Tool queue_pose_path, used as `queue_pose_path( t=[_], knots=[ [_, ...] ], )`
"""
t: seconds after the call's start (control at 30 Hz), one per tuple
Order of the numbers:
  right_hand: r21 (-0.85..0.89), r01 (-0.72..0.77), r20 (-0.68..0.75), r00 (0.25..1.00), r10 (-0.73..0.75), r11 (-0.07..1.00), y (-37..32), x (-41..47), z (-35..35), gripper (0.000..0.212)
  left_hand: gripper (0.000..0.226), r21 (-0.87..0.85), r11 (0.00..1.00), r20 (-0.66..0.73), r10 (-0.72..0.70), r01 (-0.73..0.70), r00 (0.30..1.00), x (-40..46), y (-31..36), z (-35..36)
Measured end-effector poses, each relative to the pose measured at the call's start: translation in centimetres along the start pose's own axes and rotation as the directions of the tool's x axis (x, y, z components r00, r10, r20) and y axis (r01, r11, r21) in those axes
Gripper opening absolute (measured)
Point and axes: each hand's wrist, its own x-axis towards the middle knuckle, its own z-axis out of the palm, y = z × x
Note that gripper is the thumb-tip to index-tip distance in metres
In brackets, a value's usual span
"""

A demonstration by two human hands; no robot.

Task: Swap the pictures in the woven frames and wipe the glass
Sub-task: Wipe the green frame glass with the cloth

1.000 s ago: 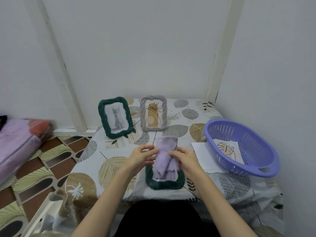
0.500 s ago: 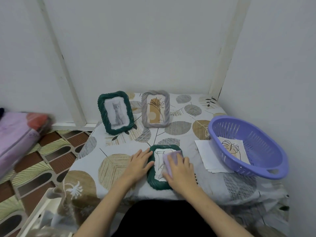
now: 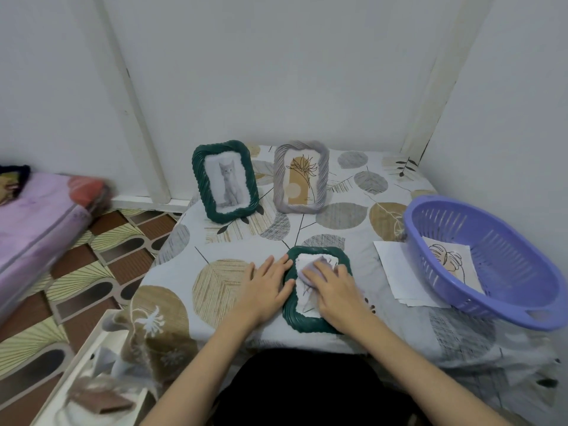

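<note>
A dark green woven frame (image 3: 307, 322) lies flat near the table's front edge, a line drawing behind its glass. My right hand (image 3: 333, 290) presses a lilac cloth (image 3: 309, 269) flat on that glass with straight fingers. Beside it, my left hand (image 3: 266, 285) rests flat on the table, fingertips touching the frame's left rim. At the back stand two upright frames: a green one with a cat picture (image 3: 226, 181) and a grey one with a plant drawing (image 3: 301, 177).
A purple plastic basket (image 3: 504, 290) at the right holds a leaf print (image 3: 450, 259) and sits partly on white sheets (image 3: 399, 272). Walls close in behind and to the right. The tiled floor (image 3: 101, 256) and a pink bundle (image 3: 37, 222) lie to the left.
The cloth, held up in both hands a second ago, now lies pressed on the flat frame's glass under my right hand. My left hand dropped to the frame's left side.
</note>
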Motion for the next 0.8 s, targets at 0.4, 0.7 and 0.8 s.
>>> queue_pose_path(
  t=[0.4, 0.7, 0.8],
  knots=[
    [0.024, 0.003, -0.093, 0.996, -0.001, 1.000, -0.3, 1.9, 0.6, 0.027, 0.048, -0.007, 1.000, -0.005, -0.013, 0.013, 1.000, -0.1, 0.1, -0.1],
    [0.122, -0.097, 0.002, 0.995, 0.097, 0.988, -0.2, 4.0, 1.0, 0.030, 0.048, -0.022, 1.000, -0.001, -0.016, 0.016, 1.000, -0.1, 0.1, -0.2],
    [0.203, 0.054, 0.013, 0.998, -0.058, 0.978, 0.4, 0.8, 0.4, 0.049, 0.048, -0.018, 1.000, 0.003, -0.016, 0.016, 1.000, -0.1, 0.1, -0.3]
  ],
)
